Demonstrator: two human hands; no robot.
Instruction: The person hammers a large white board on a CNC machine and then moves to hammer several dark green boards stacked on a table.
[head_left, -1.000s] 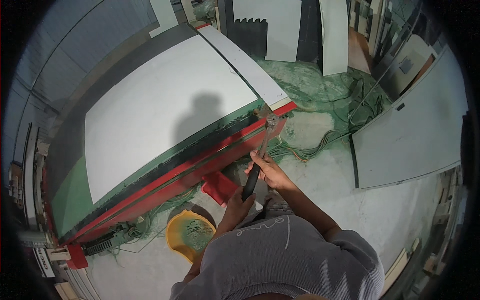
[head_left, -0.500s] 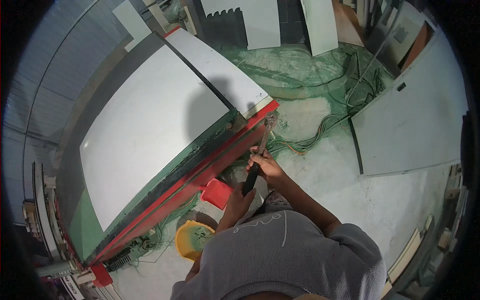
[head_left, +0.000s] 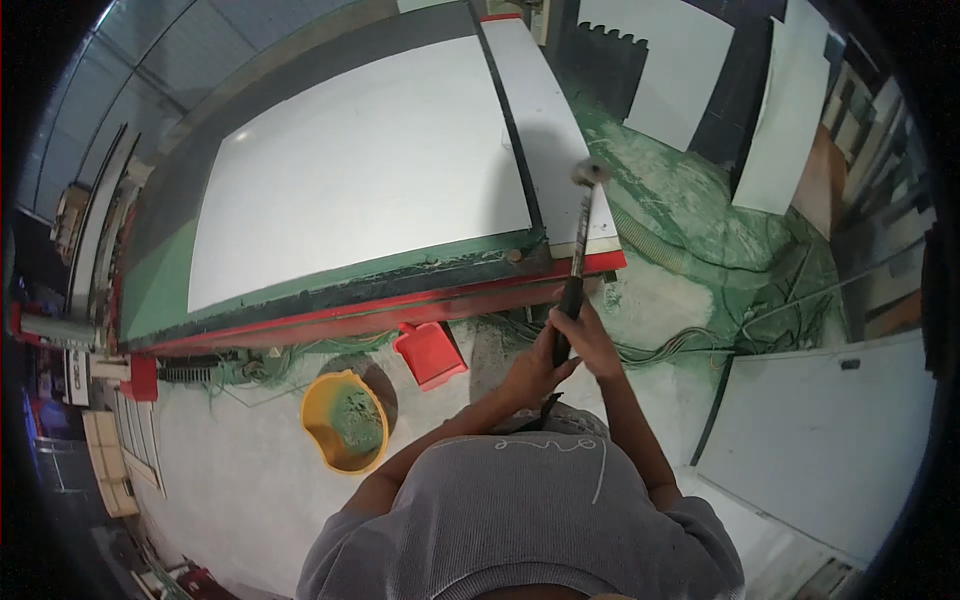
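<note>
Both my hands are on a hammer-like tool (head_left: 581, 240) with a black grip, a worn metal shaft and a blunt head blurred by motion. My left hand (head_left: 533, 374) is closed around the lower end of the grip. Just above it, my right hand (head_left: 590, 340) is closed on the same grip, touching or nearly touching the left. The tool points up and away from me, its head in front of the right end of a large machine bed (head_left: 400, 295). A white sheet (head_left: 370, 170) lies flat on the bed, with a narrower white strip (head_left: 545, 120) to its right.
A yellow tub (head_left: 312, 430) holding greenish debris and a red dustpan-like scoop (head_left: 432, 355) stand on the floor before the bed. Cables (head_left: 690, 352) and a ribbed hose (head_left: 665, 245) run at right. White panels (head_left: 690, 70) lean at the back; another panel (head_left: 800, 440) stands right.
The view has turned right and shifted. My right hand has moved from the metal shaft down to the black grip, near my left hand. The tool's head now overlaps the bed's right end.
</note>
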